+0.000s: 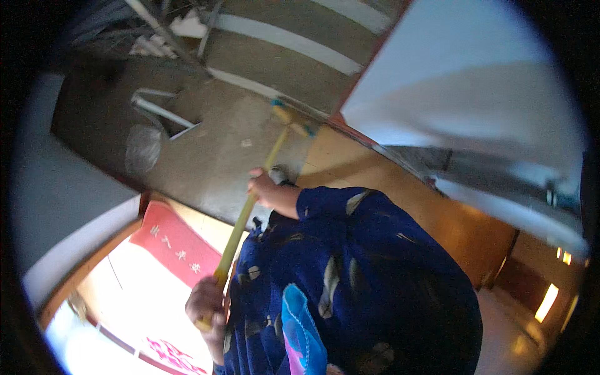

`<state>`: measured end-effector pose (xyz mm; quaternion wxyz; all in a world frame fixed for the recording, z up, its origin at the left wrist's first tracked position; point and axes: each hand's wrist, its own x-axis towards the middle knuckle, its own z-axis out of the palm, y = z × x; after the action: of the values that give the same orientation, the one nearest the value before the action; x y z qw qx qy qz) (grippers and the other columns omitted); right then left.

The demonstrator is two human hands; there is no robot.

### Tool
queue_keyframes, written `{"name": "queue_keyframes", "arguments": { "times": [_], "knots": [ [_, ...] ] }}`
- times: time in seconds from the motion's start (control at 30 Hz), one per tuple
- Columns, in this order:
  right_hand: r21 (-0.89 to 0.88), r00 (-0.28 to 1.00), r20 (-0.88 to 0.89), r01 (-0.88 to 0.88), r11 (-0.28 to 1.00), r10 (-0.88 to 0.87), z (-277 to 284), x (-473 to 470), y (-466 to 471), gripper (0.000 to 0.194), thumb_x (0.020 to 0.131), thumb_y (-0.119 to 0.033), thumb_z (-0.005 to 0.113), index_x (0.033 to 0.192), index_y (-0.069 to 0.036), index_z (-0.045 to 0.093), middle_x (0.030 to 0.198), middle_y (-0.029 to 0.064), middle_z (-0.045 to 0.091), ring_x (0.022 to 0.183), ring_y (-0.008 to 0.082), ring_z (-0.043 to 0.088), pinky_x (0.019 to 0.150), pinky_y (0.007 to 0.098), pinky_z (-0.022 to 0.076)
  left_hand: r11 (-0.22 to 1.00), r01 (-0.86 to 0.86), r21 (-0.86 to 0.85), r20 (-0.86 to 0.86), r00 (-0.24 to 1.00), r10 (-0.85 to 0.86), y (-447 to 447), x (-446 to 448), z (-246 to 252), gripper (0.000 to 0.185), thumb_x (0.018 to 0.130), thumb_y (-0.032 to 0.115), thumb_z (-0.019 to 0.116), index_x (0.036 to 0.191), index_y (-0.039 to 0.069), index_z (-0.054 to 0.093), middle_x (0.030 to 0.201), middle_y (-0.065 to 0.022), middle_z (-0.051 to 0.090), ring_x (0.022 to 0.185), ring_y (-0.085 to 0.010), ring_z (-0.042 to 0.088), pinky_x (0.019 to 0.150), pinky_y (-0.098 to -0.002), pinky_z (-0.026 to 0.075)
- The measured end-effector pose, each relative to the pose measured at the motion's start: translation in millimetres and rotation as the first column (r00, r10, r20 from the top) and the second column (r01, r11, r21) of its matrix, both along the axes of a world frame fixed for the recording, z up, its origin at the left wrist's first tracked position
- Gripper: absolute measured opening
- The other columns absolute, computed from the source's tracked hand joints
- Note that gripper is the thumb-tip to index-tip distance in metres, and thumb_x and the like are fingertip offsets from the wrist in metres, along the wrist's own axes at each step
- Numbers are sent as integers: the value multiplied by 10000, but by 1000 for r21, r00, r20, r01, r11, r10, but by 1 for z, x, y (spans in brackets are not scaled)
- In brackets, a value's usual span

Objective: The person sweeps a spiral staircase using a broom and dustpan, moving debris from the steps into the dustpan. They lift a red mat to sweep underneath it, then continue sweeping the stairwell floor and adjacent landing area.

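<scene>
A long yellow pole [238, 232] runs slantwise up the view from my body to the floor. Around its near end my left hand [206, 304] is closed, at the lower left. Farther along, my right hand [265, 187] grips the same pole, its arm in a dark blue patterned sleeve. At the pole's far end is a yellow crosspiece [295, 123] with teal ends, low over or on the floor beside a wall's base; blur hides its exact kind and whether it touches. The tip of a shoe [280, 173] shows just beyond my right hand.
A white metal frame [164, 112] and a clear plastic bag or cover [143, 149] lie on the grey floor at left. Poles and pale scraps [190, 24] are farther back. A red mat [180, 243] with writing lies by a bright doorway at lower left. A white panel [445, 84] stands at right.
</scene>
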<state>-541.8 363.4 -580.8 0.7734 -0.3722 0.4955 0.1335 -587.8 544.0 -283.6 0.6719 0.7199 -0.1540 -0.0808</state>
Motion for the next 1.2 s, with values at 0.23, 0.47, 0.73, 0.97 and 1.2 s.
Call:
{"name": "queue_keyframes", "arguments": {
  "times": [0.23,0.47,0.73,0.97,1.2],
  "knots": [
    [-11,987,-35,-160,987,160,-141,34,-39,312,727,-134,596,1018,-158,486,805,57,516,692,235,545,529,429,440,951,-182,-251,-159,976,145,-36,52,-63,117,823,69,541,740,74,459,704,-68,516,681,-194,501,864,-426,390],
    [75,957,15,-290,954,290,-69,27,11,240,784,-81,528,1006,-151,468,880,60,467,740,249,530,536,431,413,978,83,-193,-21,996,-88,19,59,-9,140,752,110,610,677,107,491,636,-48,536,626,-219,547,760,-393,432],
    [-19,994,-39,-104,994,103,-94,104,-17,183,760,-103,584,917,-163,511,848,67,484,719,232,522,560,388,433,973,19,-230,-124,991,-49,13,106,-61,126,798,36,552,741,92,455,738,-57,514,757,-214,521,856,-412,387],
    [317,996,23,-87,944,84,-169,63,43,172,760,-154,610,902,-174,515,823,33,483,737,202,517,569,390,445,995,12,-102,-128,991,-25,62,87,-34,118,786,52,582,709,84,497,708,-71,537,695,-223,537,785,-406,425],
    [47,966,64,-253,966,250,-36,81,31,277,789,-117,572,1044,-179,482,980,28,470,867,229,505,636,426,450,964,184,-190,-11,982,-189,55,92,-22,139,735,93,661,700,108,527,683,-57,563,679,-234,568,777,-397,427]
  ]
}}
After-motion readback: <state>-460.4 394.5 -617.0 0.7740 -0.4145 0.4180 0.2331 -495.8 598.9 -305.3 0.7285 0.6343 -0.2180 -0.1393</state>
